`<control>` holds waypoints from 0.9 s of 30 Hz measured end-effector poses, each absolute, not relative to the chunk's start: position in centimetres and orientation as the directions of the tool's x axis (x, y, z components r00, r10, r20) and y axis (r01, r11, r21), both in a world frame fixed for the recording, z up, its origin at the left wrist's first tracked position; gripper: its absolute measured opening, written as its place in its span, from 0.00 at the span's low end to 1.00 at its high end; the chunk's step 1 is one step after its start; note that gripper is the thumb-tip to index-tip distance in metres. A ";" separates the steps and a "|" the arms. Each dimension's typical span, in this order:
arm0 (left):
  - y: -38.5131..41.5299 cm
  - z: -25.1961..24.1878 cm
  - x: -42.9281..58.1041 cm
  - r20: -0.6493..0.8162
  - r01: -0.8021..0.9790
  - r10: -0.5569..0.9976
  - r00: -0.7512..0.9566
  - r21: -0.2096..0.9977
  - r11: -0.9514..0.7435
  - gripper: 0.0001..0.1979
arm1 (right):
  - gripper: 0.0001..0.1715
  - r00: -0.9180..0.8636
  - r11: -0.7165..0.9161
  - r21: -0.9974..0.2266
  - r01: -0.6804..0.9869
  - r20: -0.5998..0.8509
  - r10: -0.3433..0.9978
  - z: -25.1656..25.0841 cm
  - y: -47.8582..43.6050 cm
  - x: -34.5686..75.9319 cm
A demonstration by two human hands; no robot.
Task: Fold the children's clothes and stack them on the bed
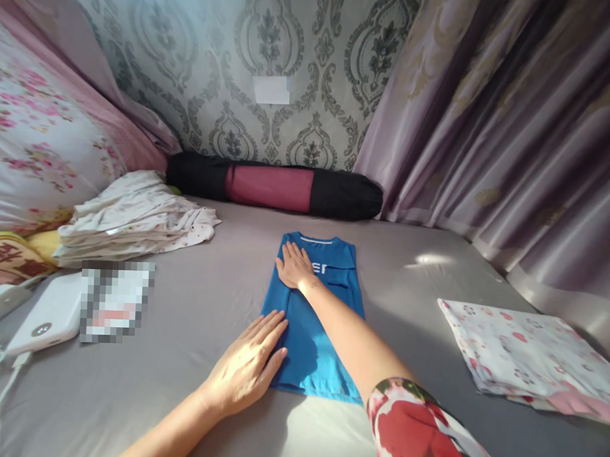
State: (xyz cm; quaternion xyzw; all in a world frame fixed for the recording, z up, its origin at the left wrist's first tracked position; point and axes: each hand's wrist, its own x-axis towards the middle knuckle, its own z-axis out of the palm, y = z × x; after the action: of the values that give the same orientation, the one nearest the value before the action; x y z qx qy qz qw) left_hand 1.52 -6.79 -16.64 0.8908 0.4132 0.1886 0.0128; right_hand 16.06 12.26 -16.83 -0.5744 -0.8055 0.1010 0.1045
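Note:
A blue shirt [301, 342] with white lettering lies on the grey bed sheet [191, 331], its sides folded inward into a long narrow shape. The collar points away from me. My right hand [296, 267] rests flat on the upper left part of the shirt, fingers spread, and its forearm crosses over the cloth. Along the lower left edge lies my left hand [247, 363], fingers stretched out and touching the shirt's side. Part of the lettering is hidden by my right hand and a fold.
A folded patterned cloth [525, 349] lies at the right. On the left are a pile of light cloth [140, 216], a white power bank [52, 313] with cables, and a blurred packet [117, 302]. A long black and maroon bag [271, 186] lies along the wall.

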 end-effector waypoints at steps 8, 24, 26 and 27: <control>-6.9 -16.1 1.8 0.335 0.749 0.754 0.566 0.173 -0.639 0.25 | 0.37 -0.280 0.288 -0.301 0.909 0.071 0.957 -14.8 15.0 17.1; -6.6 -16.4 1.5 0.308 0.716 0.725 0.616 0.164 -0.678 0.30 | 0.38 -0.179 0.176 -0.393 0.903 0.029 0.983 -14.2 14.9 22.8; -6.5 -16.5 1.6 0.271 0.722 0.736 0.620 0.172 -0.671 0.30 | 0.39 -0.105 0.111 -0.321 0.941 0.038 0.994 -14.6 13.1 25.3; -6.5 -16.5 1.6 0.256 0.724 0.743 0.618 0.182 -0.665 0.30 | 0.39 -0.075 0.080 -0.284 0.955 0.030 0.997 -15.0 12.1 26.3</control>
State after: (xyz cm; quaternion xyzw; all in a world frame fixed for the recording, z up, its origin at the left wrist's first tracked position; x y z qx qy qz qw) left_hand 1.57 -6.47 -16.50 0.8989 0.4082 0.1563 0.0301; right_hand 26.32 12.14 -15.04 -0.6713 -0.7270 0.0952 0.1086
